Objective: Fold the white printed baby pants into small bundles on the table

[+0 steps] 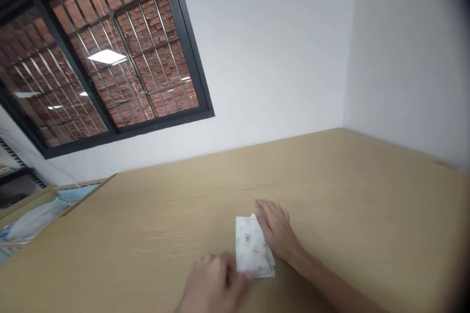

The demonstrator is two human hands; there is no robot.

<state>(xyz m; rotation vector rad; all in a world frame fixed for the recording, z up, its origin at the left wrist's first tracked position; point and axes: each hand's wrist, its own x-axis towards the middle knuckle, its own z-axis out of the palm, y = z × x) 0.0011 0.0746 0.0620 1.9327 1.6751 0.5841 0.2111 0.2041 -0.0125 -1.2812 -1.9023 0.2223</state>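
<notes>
A small folded white cloth (pixel 251 247) with a faint printed pattern lies on the light wooden table (pixel 330 190), near its front edge. My right hand (pixel 277 230) rests flat beside and partly on the cloth's right edge, fingers stretched out. My left hand (pixel 213 281) is at the cloth's lower left corner, fingers curled and touching its edge; it is blurred.
A cardboard box (pixel 44 210) holding pale cloth or bags stands past the table's left end. A barred dark-framed window (pixel 99 54) faces a brick wall. White walls meet in a corner behind the table at the right.
</notes>
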